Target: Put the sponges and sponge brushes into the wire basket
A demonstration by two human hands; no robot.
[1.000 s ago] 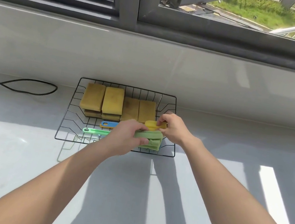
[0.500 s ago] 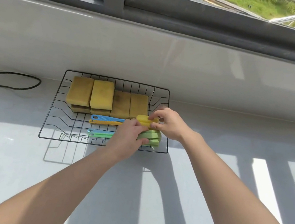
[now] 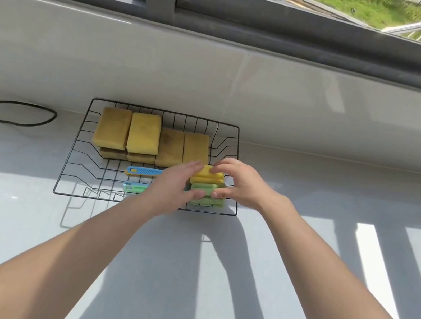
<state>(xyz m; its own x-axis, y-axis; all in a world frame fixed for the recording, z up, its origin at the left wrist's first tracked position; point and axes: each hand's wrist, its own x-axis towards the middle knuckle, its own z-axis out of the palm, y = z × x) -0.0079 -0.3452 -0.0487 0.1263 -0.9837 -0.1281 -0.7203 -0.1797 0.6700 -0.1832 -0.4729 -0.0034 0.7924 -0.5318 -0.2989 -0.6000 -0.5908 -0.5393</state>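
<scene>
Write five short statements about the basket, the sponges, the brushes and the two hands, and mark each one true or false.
1. The yellow sponges lie along the back of the wire basket. True.
2. The left hand rests on the counter outside the basket. False: it is at the brush heads inside.
3. The yellow brush head lies beside the green brush head, farther from the person. True.
4. The right hand holds the black cable. False: its fingers touch the brush heads.
5. The basket is empty. False.
</scene>
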